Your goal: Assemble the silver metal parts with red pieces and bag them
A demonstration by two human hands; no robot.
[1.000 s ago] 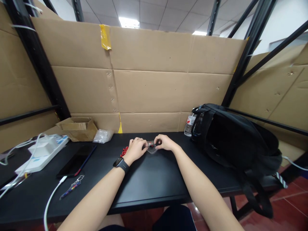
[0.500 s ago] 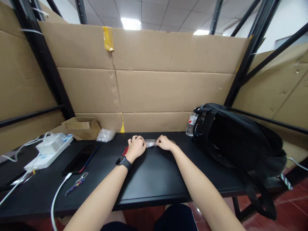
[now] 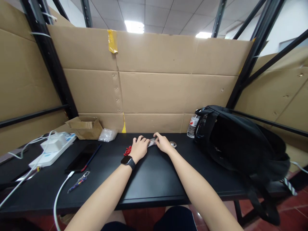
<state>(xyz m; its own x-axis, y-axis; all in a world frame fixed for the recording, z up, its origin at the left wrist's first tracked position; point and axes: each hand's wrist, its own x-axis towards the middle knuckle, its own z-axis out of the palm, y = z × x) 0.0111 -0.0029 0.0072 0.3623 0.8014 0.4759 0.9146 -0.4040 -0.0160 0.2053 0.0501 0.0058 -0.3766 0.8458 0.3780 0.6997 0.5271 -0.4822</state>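
Note:
A small clear plastic bag (image 3: 151, 142) lies on the black table between my two hands, its contents too small to make out. My left hand (image 3: 139, 149), with a black watch (image 3: 128, 161) on the wrist, holds the bag's left end between thumb and finger; the other fingers are spread. At the bag's right end, the curled fingers of my right hand (image 3: 164, 143) grip it, fingertips partly hidden. Small red pieces (image 3: 127, 150) lie just left of my left hand. A roll of clear tape (image 3: 173, 144) rests beside my right wrist.
On the right stand a black backpack (image 3: 243, 144) and a water bottle (image 3: 192, 127). Leftward are a phone (image 3: 83, 158) on a white cable, a keychain (image 3: 79, 182), a power strip (image 3: 54, 152), a cardboard box (image 3: 88, 128) and a plastic bag (image 3: 107, 135). Cardboard (image 3: 154, 93) walls the back.
My hands have drawn closer together and the bag between them looks more bunched. The right fingers have lifted and shifted. More of the red pieces and the tape roll now show.

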